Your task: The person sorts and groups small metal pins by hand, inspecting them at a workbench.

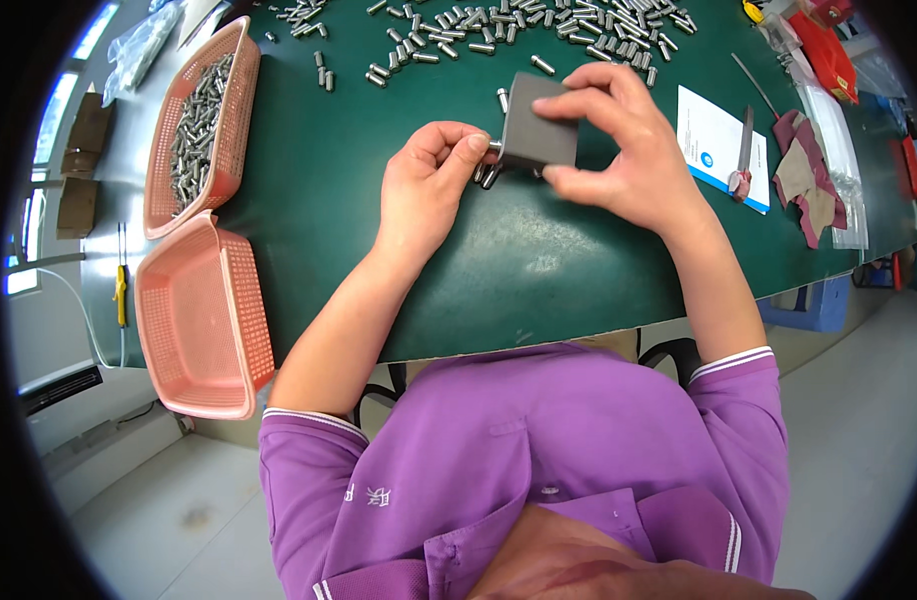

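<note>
My left hand [427, 185] is closed in a pinch on a small metal pin [495, 146], whose end meets the left side of a grey block [527, 128]. Thumb and fingers of my right hand [624, 140] grip that block from its right side; its edges are a little blurred. A few more metal pins [490, 178] show just below and left of the block, and another pin [503, 100] lies beside its upper left edge. What the block's underside looks like is hidden.
Many loose metal pins [579, 22] are spread over the far side of the green table [539, 280]. At left stand a pink basket of metal parts [247, 100] and a second pink basket [204, 330]. A paper sheet [694, 115], a knife-like tool [746, 150] and a cloth glove [804, 170] lie at right.
</note>
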A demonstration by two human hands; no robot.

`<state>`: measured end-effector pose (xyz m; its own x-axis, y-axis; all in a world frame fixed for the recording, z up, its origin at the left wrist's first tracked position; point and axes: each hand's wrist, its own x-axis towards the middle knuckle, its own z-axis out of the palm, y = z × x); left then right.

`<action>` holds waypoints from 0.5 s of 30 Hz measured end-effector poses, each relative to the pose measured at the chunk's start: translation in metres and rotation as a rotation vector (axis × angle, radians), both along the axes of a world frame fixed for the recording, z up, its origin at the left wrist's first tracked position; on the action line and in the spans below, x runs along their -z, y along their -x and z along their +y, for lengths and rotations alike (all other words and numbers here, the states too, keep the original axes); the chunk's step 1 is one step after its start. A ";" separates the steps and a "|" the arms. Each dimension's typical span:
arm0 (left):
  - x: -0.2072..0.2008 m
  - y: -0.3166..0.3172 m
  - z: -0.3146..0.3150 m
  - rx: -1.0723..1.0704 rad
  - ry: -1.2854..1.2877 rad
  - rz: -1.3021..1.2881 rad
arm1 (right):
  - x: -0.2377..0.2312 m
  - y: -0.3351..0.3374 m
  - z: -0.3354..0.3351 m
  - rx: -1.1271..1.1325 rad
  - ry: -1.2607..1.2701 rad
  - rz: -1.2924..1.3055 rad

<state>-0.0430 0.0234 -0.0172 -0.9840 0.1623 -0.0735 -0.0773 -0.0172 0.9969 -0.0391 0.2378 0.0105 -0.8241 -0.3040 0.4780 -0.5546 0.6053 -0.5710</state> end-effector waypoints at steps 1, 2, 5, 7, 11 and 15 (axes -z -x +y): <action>0.000 0.001 -0.001 0.008 0.010 0.003 | 0.000 0.004 0.002 0.101 -0.043 0.077; 0.000 0.000 -0.002 0.010 0.012 0.003 | -0.001 0.003 0.002 0.108 -0.006 0.099; 0.001 -0.001 -0.001 -0.012 0.001 -0.013 | -0.003 0.002 0.000 -0.087 0.082 0.109; 0.002 0.000 -0.003 -0.004 0.060 0.017 | 0.002 0.000 -0.003 -0.109 0.069 0.019; -0.004 0.000 -0.003 0.032 0.076 0.010 | 0.009 0.014 0.014 0.297 -0.059 0.076; -0.005 -0.001 -0.002 0.024 0.015 -0.020 | 0.012 0.011 0.018 0.396 -0.133 0.034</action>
<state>-0.0424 0.0217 -0.0125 -0.9782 0.1843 -0.0955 -0.0973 -0.0004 0.9953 -0.0505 0.2558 -0.0013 -0.8742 -0.0279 0.4847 -0.2812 0.8429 -0.4587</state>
